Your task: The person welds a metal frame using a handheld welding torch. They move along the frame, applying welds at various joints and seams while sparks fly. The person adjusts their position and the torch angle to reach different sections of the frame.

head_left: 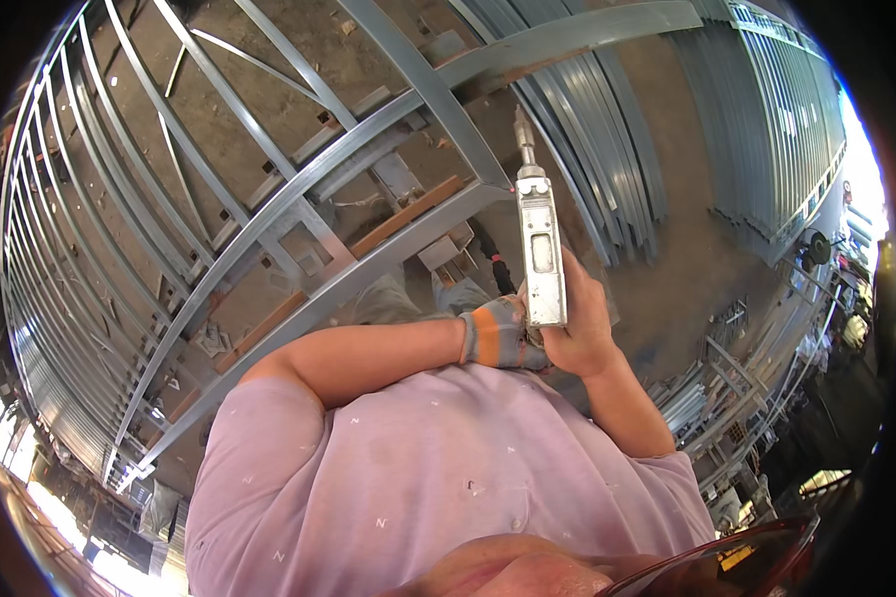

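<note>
My bare right hand point(584, 323) is wrapped round a scuffed white power screwdriver point(541, 254). Its long metal nose and bit point(525, 137) point away from me, past the corner of a galvanized steel frame point(408, 239). Close against the tool's lower left side is my left hand point(498, 331), in a grey and orange work glove. The tool and my right hand hide most of the gloved fingers, so their grip does not show. The near rail of the frame runs just beyond my left forearm.
A large ladder-like panel of steel studs point(169, 129) fills the left side. Long metal profiles point(597, 149) lie stacked beyond the tool. More studs point(786, 129) stand at far right, with scrap metal point(727, 383) below. Wooden strips point(408, 214) lie along the frame.
</note>
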The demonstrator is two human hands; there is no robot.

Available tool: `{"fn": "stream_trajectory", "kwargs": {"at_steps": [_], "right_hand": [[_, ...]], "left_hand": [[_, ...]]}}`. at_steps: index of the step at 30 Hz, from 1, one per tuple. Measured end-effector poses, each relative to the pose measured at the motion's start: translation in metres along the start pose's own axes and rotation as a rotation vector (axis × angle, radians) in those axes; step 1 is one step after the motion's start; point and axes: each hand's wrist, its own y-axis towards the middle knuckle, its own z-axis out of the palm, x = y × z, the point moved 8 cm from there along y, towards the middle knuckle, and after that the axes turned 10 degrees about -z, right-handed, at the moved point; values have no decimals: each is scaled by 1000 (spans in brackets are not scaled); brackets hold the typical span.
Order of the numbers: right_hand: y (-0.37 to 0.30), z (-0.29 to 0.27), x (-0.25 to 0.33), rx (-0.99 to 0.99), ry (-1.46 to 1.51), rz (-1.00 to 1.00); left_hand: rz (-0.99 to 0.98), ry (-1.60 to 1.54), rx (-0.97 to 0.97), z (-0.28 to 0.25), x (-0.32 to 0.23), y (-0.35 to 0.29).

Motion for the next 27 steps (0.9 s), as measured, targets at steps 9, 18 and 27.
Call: {"fn": "stream_trajectory", "kwargs": {"at_steps": [9, 18, 27], "right_hand": [[56, 48, 19, -26, 21, 60], [94, 73, 22, 34, -213, 81], [110, 82, 28, 74, -249, 108]], "left_hand": [[137, 858, -790, -191, -59, -161], [-169, 1287, -1254, -305, -32, -201], [-151, 1209, -1189, -319, -15, -193]]}}
